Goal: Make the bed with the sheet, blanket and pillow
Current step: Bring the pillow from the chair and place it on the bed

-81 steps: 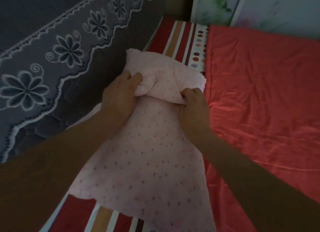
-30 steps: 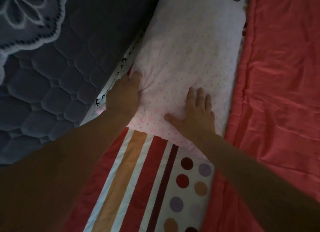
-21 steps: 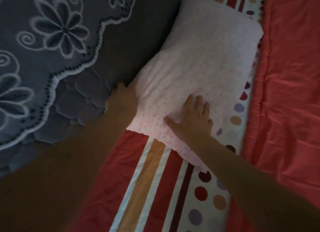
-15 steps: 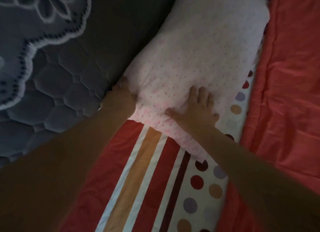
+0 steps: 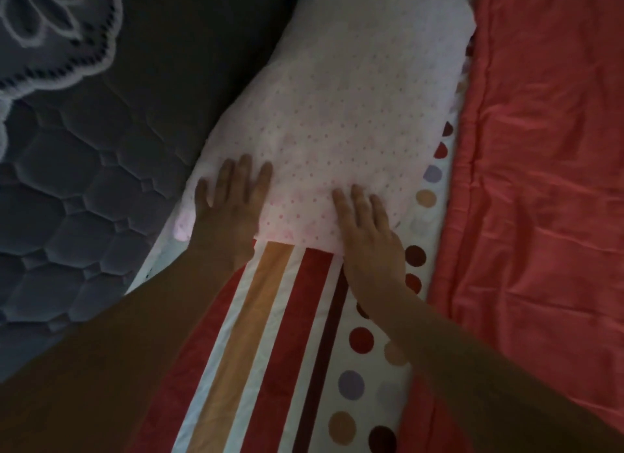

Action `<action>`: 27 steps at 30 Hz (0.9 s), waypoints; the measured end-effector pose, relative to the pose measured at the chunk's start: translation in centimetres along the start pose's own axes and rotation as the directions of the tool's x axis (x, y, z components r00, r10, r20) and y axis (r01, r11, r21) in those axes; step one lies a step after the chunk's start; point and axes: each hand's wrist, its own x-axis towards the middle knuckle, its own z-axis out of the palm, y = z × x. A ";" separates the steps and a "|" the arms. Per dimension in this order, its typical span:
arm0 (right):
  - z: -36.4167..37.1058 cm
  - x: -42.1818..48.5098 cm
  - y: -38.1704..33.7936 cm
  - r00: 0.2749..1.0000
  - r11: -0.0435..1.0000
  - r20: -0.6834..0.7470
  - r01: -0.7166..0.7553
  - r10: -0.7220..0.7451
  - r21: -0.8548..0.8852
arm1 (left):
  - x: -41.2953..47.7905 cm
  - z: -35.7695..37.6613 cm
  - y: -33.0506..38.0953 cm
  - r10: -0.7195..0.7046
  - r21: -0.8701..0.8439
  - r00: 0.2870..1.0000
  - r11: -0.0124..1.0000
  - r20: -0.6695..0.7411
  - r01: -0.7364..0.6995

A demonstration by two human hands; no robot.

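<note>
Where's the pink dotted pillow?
The pillow lies upper centre in the head view on the striped sheet, between the grey quilted cover at left and red blanket at right; left hand and right hand lie flat on its near end.

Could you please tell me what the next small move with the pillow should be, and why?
Probably slide both palms forward along the pillow to smooth it. The left hand and right hand press flat on its near end, and the pillow already lies on the striped sheet beside the red blanket, so only smoothing seems left.
</note>
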 end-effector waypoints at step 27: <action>-2.6 -7.6 13.2 0.877 0.844 0.363 0.433 -0.313 -0.318 | -14.4 3.5 23.6 -0.017 -0.551 1.000 0.835 0.014 0.022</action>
